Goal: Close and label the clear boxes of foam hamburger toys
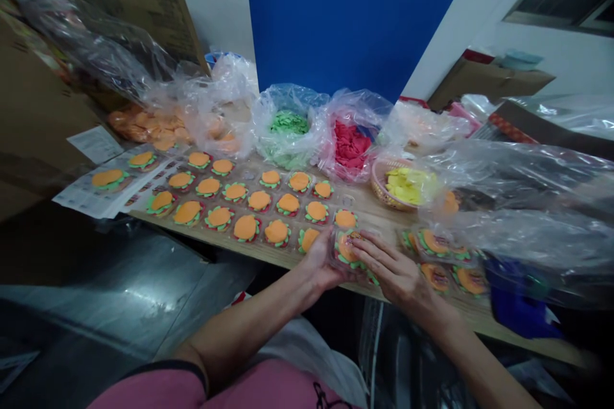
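At the table's front edge, my left hand (327, 263) grips a clear plastic box (338, 261) from its left side. A toy burger with an orange bun and green and red frills shows inside it. My right hand (396, 268) lies across the right part of that box, fingers stretched out over its top; its thumb is hard to make out. Rows of similar burgers, such as one burger (246, 228), sit in clear trays to the left of my hands. Boxed burgers (435, 276) with dark print on their tops stand to the right, some stacked.
Along the back are plastic bags of orange pieces (148, 124), green pieces (289, 122) and red pieces (352, 144). A woven basket (381, 188) holds yellow pieces. Clear plastic sheeting (522, 204) covers the right side. Printed sheets (103, 201) lie at the left end, near cardboard boxes (43, 121).
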`<action>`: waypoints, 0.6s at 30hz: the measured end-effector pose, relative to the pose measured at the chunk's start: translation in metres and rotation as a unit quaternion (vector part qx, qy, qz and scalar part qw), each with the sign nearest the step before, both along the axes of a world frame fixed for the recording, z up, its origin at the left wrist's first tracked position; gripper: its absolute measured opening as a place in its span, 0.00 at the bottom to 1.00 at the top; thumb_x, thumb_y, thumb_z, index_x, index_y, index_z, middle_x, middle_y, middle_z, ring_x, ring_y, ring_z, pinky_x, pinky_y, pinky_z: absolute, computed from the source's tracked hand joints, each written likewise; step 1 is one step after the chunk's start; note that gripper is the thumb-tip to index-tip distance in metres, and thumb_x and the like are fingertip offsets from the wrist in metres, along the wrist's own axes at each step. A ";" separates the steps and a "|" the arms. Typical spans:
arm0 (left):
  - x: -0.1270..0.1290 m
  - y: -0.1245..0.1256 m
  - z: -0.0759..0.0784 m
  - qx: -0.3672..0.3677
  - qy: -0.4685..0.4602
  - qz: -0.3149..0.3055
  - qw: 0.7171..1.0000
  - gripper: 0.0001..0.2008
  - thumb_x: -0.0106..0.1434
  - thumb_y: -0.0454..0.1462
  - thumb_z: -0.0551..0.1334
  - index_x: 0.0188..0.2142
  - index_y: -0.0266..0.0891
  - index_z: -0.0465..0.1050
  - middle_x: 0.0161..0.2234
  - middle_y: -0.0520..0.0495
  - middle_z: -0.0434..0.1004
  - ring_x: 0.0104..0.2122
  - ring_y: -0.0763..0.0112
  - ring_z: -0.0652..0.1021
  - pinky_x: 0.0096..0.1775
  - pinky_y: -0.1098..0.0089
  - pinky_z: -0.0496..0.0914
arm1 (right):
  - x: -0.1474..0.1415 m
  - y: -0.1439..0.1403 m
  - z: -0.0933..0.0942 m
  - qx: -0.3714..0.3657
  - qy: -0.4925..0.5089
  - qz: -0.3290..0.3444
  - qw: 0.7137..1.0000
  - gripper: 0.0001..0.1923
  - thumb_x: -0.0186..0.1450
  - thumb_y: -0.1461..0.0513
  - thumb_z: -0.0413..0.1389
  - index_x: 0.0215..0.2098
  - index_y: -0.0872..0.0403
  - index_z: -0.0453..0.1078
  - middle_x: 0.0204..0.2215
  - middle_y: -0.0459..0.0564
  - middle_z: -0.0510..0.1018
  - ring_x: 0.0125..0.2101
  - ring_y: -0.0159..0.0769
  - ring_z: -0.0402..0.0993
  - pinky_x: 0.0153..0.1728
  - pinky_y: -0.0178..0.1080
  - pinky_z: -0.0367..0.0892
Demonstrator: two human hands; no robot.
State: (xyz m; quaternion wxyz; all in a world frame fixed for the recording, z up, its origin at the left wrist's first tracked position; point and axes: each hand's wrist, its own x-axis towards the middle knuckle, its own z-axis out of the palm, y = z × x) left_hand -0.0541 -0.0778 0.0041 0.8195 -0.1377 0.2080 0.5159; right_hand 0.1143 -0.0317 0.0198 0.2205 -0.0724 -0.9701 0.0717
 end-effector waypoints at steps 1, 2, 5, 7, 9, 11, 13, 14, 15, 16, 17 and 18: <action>0.000 0.000 0.000 0.002 0.003 -0.004 1.000 0.20 0.59 0.48 0.52 0.38 0.32 0.68 0.26 0.45 0.72 0.24 0.67 0.72 0.34 0.61 0.65 | 0.001 0.000 -0.001 0.004 0.001 -0.003 1.000 0.29 0.64 0.71 0.41 0.62 0.52 0.45 0.56 0.52 0.63 0.59 0.42 0.50 0.53 0.51 0.62; 0.000 0.000 0.000 0.003 0.009 -0.008 1.000 0.20 0.58 0.48 0.53 0.37 0.32 0.68 0.26 0.45 0.72 0.24 0.68 0.72 0.34 0.62 0.66 | 0.001 -0.001 -0.002 0.007 -0.001 -0.007 1.000 0.29 0.64 0.72 0.41 0.62 0.52 0.44 0.56 0.52 0.63 0.59 0.42 0.50 0.53 0.50 0.62; 0.000 -0.001 0.001 0.013 0.052 -0.016 0.998 0.14 0.56 0.43 0.58 0.33 0.32 0.68 0.23 0.47 0.71 0.22 0.71 0.71 0.32 0.65 0.66 | 0.002 -0.005 0.000 0.003 -0.026 -0.021 0.999 0.30 0.63 0.73 0.42 0.62 0.53 0.45 0.56 0.51 0.62 0.59 0.42 0.48 0.54 0.50 0.60; 0.000 -0.001 0.003 0.025 0.079 -0.009 0.997 0.07 0.56 0.36 0.59 0.32 0.32 0.69 0.23 0.49 0.72 0.22 0.72 0.72 0.31 0.67 0.67 | 0.001 -0.009 0.002 -0.014 -0.034 -0.036 0.999 0.30 0.62 0.73 0.42 0.61 0.52 0.47 0.57 0.51 0.62 0.59 0.41 0.48 0.54 0.51 0.59; 0.000 -0.001 0.005 0.026 0.091 0.003 0.996 0.04 0.55 0.32 0.58 0.32 0.33 0.69 0.24 0.49 0.73 0.23 0.72 0.73 0.32 0.67 0.67 | 0.000 -0.015 0.001 -0.032 -0.021 -0.065 0.997 0.30 0.61 0.73 0.42 0.61 0.51 0.49 0.58 0.52 0.59 0.59 0.42 0.48 0.54 0.52 0.59; 0.000 0.001 0.007 0.009 0.099 0.013 0.995 0.05 0.54 0.33 0.59 0.32 0.34 0.69 0.25 0.49 0.74 0.25 0.70 0.74 0.32 0.65 0.68 | 0.000 -0.024 -0.002 -0.033 0.036 -0.113 0.992 0.31 0.60 0.72 0.45 0.61 0.50 0.49 0.60 0.54 0.54 0.59 0.46 0.50 0.53 0.54 0.59; -0.001 0.002 0.008 -0.010 0.106 0.029 0.994 0.06 0.54 0.35 0.60 0.32 0.34 0.69 0.26 0.47 0.74 0.26 0.68 0.75 0.32 0.63 0.69 | 0.001 -0.033 -0.008 -0.020 0.105 -0.150 0.983 0.33 0.58 0.71 0.49 0.60 0.48 0.51 0.61 0.54 0.52 0.58 0.50 0.52 0.52 0.57 0.59; -0.002 0.003 0.008 -0.017 0.106 0.036 0.994 0.07 0.53 0.36 0.60 0.32 0.33 0.69 0.26 0.46 0.74 0.26 0.67 0.75 0.32 0.63 0.70 | 0.001 -0.038 -0.012 -0.015 0.125 -0.160 0.979 0.34 0.57 0.71 0.51 0.59 0.47 0.52 0.61 0.53 0.51 0.58 0.52 0.52 0.52 0.58 0.59; -0.002 0.004 0.008 -0.020 0.106 0.042 0.993 0.08 0.53 0.36 0.60 0.32 0.33 0.69 0.27 0.46 0.74 0.26 0.66 0.75 0.31 0.64 0.70 | 0.000 -0.042 -0.015 -0.012 0.131 -0.164 0.978 0.34 0.56 0.71 0.52 0.58 0.47 0.53 0.61 0.52 0.51 0.58 0.53 0.52 0.51 0.59 0.58; -0.002 0.004 0.008 -0.019 0.107 0.047 0.993 0.08 0.53 0.36 0.61 0.32 0.33 0.69 0.27 0.46 0.74 0.26 0.67 0.75 0.30 0.64 0.70 | 0.000 -0.045 -0.018 -0.011 0.124 -0.166 0.978 0.34 0.55 0.71 0.53 0.58 0.47 0.54 0.61 0.52 0.50 0.58 0.54 0.50 0.51 0.59 0.58; -0.002 0.004 0.008 -0.017 0.107 0.050 0.993 0.08 0.52 0.36 0.61 0.32 0.34 0.68 0.27 0.46 0.74 0.26 0.67 0.75 0.30 0.65 0.70 | -0.001 -0.047 -0.020 -0.009 0.112 -0.171 0.979 0.33 0.55 0.71 0.53 0.58 0.47 0.55 0.61 0.52 0.49 0.58 0.55 0.49 0.51 0.60 0.57; -0.002 0.004 0.007 -0.012 0.108 0.050 0.993 0.09 0.52 0.36 0.62 0.32 0.34 0.68 0.27 0.47 0.74 0.26 0.67 0.75 0.29 0.66 0.70 | -0.002 -0.049 -0.022 -0.007 0.101 -0.178 0.979 0.33 0.56 0.70 0.53 0.58 0.47 0.55 0.62 0.52 0.48 0.59 0.56 0.47 0.51 0.61 0.56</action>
